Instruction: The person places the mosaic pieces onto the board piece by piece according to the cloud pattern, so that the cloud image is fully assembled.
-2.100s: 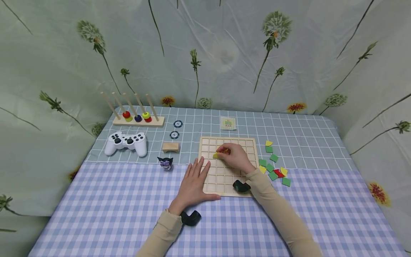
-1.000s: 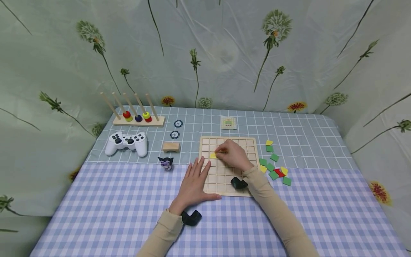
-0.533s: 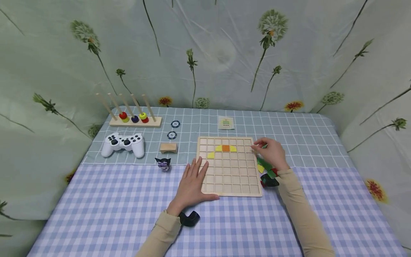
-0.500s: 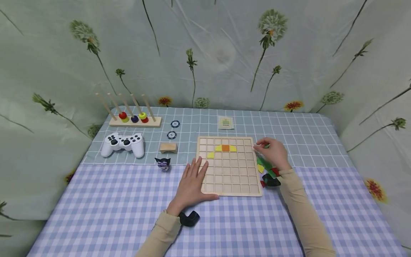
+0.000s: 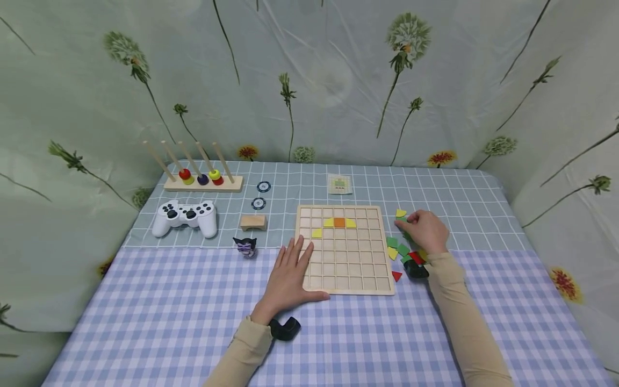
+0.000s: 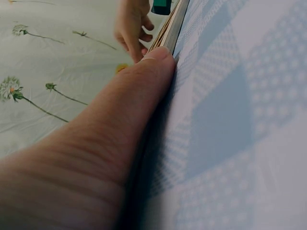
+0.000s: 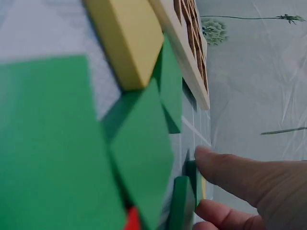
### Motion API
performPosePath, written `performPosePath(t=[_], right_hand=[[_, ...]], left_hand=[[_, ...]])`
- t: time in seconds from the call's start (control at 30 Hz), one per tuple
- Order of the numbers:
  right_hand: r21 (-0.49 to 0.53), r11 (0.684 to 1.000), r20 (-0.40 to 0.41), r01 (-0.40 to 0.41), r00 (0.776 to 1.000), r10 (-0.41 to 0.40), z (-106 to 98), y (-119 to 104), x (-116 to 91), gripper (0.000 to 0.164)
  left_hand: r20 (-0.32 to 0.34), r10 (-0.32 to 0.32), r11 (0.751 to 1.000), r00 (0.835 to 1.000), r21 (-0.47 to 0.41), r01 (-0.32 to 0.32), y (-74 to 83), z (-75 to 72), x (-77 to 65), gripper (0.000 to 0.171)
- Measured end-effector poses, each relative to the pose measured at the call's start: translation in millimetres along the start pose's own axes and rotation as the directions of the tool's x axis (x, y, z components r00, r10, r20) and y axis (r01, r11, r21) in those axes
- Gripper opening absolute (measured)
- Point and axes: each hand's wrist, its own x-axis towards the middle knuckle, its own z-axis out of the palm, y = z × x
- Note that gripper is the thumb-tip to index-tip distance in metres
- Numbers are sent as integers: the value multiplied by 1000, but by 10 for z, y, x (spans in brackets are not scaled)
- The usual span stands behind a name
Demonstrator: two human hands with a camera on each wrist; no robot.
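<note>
My left hand (image 5: pixel 289 274) lies spread at the near left corner of the wooden grid board (image 5: pixel 349 269). Its fingers rest over the left edge, and its thumb (image 6: pixel 158 53) runs along the front edge. Several tiles sit in the grid cells: an orange square (image 5: pixel 340 222) between two yellow tiles with a curved side, and another yellow tile (image 5: pixel 316 233) one row nearer. Right of the board, my right hand (image 5: pixel 427 231) pinches a green square tile (image 7: pixel 193 179) between thumb and fingers, low at the table. A second green tile (image 7: pixel 180 201) stands close by its fingers.
Loose green, yellow and red tiles (image 5: pixel 396 276) lie along the board's right side. A pattern card (image 5: pixel 340 184) lies behind the board. To the left are a game controller (image 5: pixel 186 217), a peg stand (image 5: pixel 203 185), two round chips, a wooden block (image 5: pixel 253 222) and a small figurine (image 5: pixel 245 247).
My right hand has moved right, off the board to the loose tiles, leaving the yellow tile in its cell. It now pinches a green tile. The left hand stays in place.
</note>
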Motion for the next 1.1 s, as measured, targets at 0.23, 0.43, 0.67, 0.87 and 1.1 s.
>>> performPosePath(t=[0.23, 0.43, 0.67, 0.87, 1.1], right_hand=[[36, 999, 41, -23, 999, 22, -40, -37, -10, 32], [78, 997, -1, 9, 1000, -9, -34, -169, -70, 22], [145, 973, -25, 181, 983, -179, 68, -423, -127, 11], [188, 954, -82, 232, 972, -220, 156, -642, -139, 8], [296, 919, 35, 261, 958, -283, 342, -912, -193, 16]], left_hand=[[2, 12, 1000, 1000, 3, -12, -6, 16, 7, 118], [-8, 10, 1000, 1000, 20, -9, -18, 1, 4, 119], [-19, 21, 1000, 1000, 10, -21, -3, 6, 1, 119], [6, 7, 1000, 1000, 6, -7, 7, 14, 17, 119], [10, -7, 1000, 1000, 18, 7, -3, -2, 2, 120]])
